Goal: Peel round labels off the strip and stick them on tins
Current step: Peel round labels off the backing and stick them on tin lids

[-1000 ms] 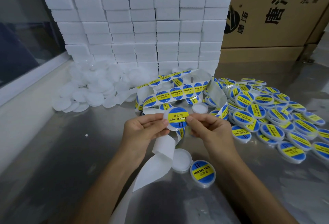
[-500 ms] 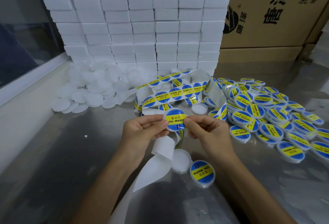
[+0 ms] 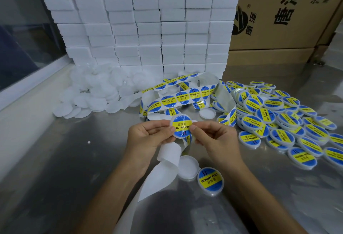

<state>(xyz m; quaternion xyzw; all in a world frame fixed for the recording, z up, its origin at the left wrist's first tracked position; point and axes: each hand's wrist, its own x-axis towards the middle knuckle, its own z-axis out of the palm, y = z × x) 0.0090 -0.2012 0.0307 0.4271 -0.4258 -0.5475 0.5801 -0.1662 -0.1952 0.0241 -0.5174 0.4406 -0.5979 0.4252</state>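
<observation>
Blue-and-yellow round label pressed onto small white plastic tin, pinched by left hand and right hand fingers; many tins labelled, more left.

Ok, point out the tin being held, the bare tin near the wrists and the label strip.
held tin [image 3: 181, 126]: head view, yellow band of its label.
bare tin [image 3: 188, 166]: head view, white top.
label strip [image 3: 182, 97]: head view, a blue sticker.

Plain tins left, labelled tins right, strip between.
</observation>
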